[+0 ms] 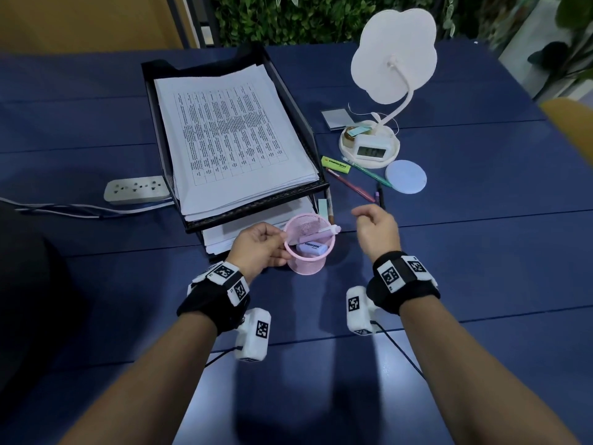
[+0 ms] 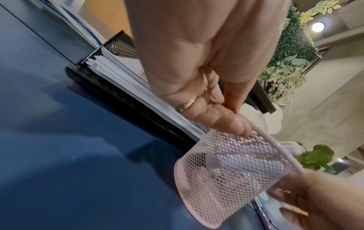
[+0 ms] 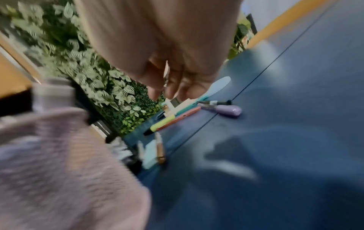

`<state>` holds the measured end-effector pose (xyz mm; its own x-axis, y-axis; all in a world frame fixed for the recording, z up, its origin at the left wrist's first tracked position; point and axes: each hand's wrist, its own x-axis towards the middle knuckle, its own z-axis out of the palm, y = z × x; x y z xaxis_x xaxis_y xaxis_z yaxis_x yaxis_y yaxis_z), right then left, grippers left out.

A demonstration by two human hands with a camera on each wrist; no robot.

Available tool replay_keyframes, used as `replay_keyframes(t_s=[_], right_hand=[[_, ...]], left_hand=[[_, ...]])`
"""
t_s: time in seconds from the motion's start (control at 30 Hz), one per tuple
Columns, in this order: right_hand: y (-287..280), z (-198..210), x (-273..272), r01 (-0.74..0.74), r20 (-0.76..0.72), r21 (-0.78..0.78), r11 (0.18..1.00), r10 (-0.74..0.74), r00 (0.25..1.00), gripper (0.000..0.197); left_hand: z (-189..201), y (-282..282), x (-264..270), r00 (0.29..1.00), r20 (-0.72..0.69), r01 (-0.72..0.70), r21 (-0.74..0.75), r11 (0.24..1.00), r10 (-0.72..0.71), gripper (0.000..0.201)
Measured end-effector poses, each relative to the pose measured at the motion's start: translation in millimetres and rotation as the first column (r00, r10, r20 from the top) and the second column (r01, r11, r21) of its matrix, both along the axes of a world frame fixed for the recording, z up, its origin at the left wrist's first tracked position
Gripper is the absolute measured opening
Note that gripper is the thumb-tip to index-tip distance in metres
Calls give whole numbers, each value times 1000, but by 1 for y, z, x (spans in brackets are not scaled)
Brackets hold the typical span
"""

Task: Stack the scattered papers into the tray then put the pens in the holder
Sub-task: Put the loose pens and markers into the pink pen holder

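Observation:
A black mesh tray [image 1: 256, 211] holds a stack of printed papers [image 1: 231, 133]. Just in front of it, my left hand [image 1: 279, 245] grips the rim of the pink mesh holder [image 1: 309, 261], fingers inside and thumb outside. The holder [image 2: 226, 179] contains a lilac marker [image 1: 321, 234] and a purple highlighter [image 1: 313, 248]. My right hand [image 1: 369, 216] hovers to its right, loosely curled and holding nothing. Beyond that hand lie a yellow highlighter [image 1: 335, 164], a green pen [image 1: 369, 171], a pink pen [image 1: 351, 186], a purple pen [image 3: 228, 109] and a brown marker [image 1: 329, 208].
A white cloud-shaped lamp with a clock in its base [image 1: 372, 146] stands at the back right, with a round pale blue coaster [image 1: 406, 176] beside it. A power strip [image 1: 136, 187] with its cable lies left of the tray. A yellow chair back [image 1: 571, 133] is at the right edge.

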<state>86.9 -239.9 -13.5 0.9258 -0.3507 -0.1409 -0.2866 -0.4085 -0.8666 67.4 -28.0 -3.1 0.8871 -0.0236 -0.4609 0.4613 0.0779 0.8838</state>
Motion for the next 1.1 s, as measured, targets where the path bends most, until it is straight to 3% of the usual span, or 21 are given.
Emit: replay_keyframes(t_s=[0.07, 0.13, 0.23, 0.37, 0.53, 0.77, 0.83, 0.87, 0.93, 1.0, 1.1], right_hand=[[-14, -18, 4, -78, -129, -329, 941, 37, 991, 32], [-24, -37, 5, -252, -324, -490, 834, 94, 941, 35], [-26, -51, 1, -339, -361, -601, 723, 132, 923, 26], [-21, -46, -13, -276, -329, -631, 725, 72, 942, 25], [-18, -41, -22, -153, -276, -489, 859, 14, 961, 17], [-11, -29, -30, -149, -425, -355, 923, -18, 905, 22], [-13, -27, -30, -5, -370, -193, 981, -68, 927, 22], [-13, -23, -30, 96, -312, -26, 995, -99, 945, 23], [-10, -9, -30, 201, -217, 328, 923, -134, 967, 23], [-6, 10, -27, 153, -130, 480, 864, -103, 986, 21], [4, 35, -20, 21, 11, 490, 871, -30, 999, 24]], left_hand=[[1, 0, 0, 1000, -1, 2, 0, 1000, -2, 16], [1, 1, 0, 1000, 3, 7, 2, 1000, -7, 17], [2, 1, 0, 1000, 2, 11, 1, 1000, -11, 17], [2, 2, -1, 1000, 8, 13, 9, 1000, -13, 17], [3, 6, -6, 1000, 7, 8, 20, 1000, -8, 16], [3, 10, -15, 1000, 6, -3, 10, 1000, 3, 15], [4, 12, -18, 1000, 7, -5, 14, 1000, 5, 15], [4, 13, -19, 1000, 9, -6, 17, 1000, 6, 15], [4, 14, -21, 1000, 8, -9, 23, 1000, 9, 15], [4, 15, -22, 1000, 5, -16, 26, 1000, 16, 16], [6, 15, -22, 1000, 6, -18, 26, 1000, 17, 17]])
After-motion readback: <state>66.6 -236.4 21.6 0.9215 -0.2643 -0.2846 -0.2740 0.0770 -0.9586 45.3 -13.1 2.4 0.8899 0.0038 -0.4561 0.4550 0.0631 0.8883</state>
